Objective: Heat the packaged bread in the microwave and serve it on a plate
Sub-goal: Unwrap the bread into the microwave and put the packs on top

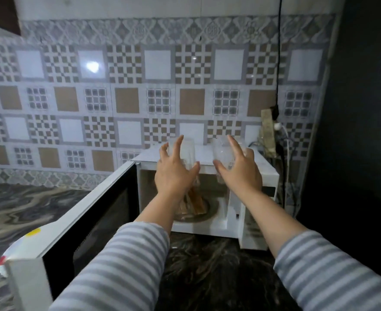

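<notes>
Clear plastic bag point(186, 153) held high by left hand point(173, 173) and right hand point(239, 173), both grips grasping its top; bread point(194, 203) hangs over turntable inside open microwave point(207, 162), likely for lowering.

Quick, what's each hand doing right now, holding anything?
Left hand: fingers spread, holding clear plastic packaging.
Right hand: fingers spread, holding the same packaging.
</notes>
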`<state>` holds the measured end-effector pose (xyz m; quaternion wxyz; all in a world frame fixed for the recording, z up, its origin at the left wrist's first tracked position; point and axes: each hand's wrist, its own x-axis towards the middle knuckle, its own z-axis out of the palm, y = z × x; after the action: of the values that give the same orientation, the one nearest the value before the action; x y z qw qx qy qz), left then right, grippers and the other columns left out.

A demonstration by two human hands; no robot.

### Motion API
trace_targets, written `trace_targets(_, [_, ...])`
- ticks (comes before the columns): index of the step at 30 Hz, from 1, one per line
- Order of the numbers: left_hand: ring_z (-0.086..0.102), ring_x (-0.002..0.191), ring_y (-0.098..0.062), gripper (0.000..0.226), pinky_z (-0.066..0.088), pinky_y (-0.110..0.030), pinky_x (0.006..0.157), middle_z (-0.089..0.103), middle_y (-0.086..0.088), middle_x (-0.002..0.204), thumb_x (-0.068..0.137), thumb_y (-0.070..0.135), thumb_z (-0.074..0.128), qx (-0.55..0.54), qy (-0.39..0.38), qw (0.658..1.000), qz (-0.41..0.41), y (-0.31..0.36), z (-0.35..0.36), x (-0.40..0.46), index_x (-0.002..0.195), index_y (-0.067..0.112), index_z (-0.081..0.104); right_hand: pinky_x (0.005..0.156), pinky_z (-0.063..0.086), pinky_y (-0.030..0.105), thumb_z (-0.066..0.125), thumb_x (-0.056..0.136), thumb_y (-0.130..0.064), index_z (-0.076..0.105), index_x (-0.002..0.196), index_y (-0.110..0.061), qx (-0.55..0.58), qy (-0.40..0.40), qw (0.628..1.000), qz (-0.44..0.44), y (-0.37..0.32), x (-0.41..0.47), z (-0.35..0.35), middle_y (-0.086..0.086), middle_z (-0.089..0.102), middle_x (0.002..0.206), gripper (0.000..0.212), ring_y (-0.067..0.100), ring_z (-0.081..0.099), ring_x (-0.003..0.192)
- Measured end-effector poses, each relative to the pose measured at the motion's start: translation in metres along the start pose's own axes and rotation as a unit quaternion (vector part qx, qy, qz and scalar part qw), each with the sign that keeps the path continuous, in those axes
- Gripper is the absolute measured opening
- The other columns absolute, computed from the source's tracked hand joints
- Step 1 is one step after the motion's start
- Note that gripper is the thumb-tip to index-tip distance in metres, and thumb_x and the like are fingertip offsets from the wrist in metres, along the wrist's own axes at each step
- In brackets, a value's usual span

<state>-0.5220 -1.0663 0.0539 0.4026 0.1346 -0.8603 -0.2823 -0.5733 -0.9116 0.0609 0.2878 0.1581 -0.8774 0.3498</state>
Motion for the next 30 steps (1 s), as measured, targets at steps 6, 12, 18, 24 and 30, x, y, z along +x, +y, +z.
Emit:
trace_targets(6, [0.060, 0.111, -0.027, 0.081, 0.051, -0.039, 0.085, 0.011, -0.003, 0.159, 0.084, 0.055, 0.059, 0.040, -0.084, 0.995, -0.024, 0.002, 0.046, 0.088, 0.146, 0.047, 0.007, 0.089, 0.052, 0.042, 0.054, 0.086, -0.058, 0.010, 0.146, -0.052, -0.014, -0.045, 0.999, 0.020, 0.008, 0.090, 0.036, 0.011, 0.025, 0.153, 0.075, 0.034, 0.047, 0.126])
trace_targets(12, [0.051, 0.125, -0.028, 0.082, 0.047, -0.040, 0.090, 0.011, -0.006, 0.160, 0.086, 0.055, 0.056, 0.084, -0.142, 0.985, -0.058, -0.016, 0.082, 0.137, 0.149, 0.044, 0.004, 0.094, 0.047, 0.043, 0.051, 0.088, -0.056, 0.013, 0.146, -0.049, -0.040, -0.111, 0.992, 0.052, 0.027, 0.135, 0.073, 0.008, 0.021, 0.156, 0.070, 0.035, 0.043, 0.130])
trace_targets(18, [0.040, 0.135, -0.028, 0.084, 0.043, -0.044, 0.094, 0.017, -0.007, 0.159, 0.088, 0.057, 0.052, 0.118, -0.176, 0.975, -0.065, -0.023, 0.093, 0.151, 0.149, 0.044, -0.004, 0.094, 0.049, 0.044, 0.047, 0.090, -0.057, 0.009, 0.147, -0.049, -0.069, -0.143, 0.986, 0.057, 0.029, 0.145, 0.087, 0.006, 0.019, 0.157, 0.069, 0.035, 0.044, 0.128])
trace_targets(24, [0.042, 0.134, -0.029, 0.099, 0.045, -0.045, 0.091, 0.015, -0.004, 0.160, 0.080, 0.074, 0.046, 0.100, -0.125, 0.986, -0.043, -0.016, 0.072, 0.144, 0.148, 0.040, -0.017, 0.099, 0.043, 0.046, 0.045, 0.088, -0.064, 0.001, 0.147, -0.051, -0.090, -0.162, 0.979, 0.084, 0.014, 0.138, 0.074, 0.010, 0.004, 0.161, 0.075, 0.038, 0.035, 0.136])
trace_targets(30, [0.038, 0.137, -0.034, 0.093, 0.042, -0.048, 0.099, 0.009, -0.008, 0.161, 0.089, 0.060, 0.049, 0.120, -0.110, 0.987, -0.007, -0.007, 0.010, 0.130, 0.148, 0.036, -0.019, 0.110, 0.029, 0.052, 0.045, 0.092, -0.058, 0.012, 0.149, -0.045, -0.106, -0.142, 0.981, 0.081, -0.019, 0.097, 0.036, 0.009, -0.008, 0.161, 0.068, 0.040, 0.019, 0.143])
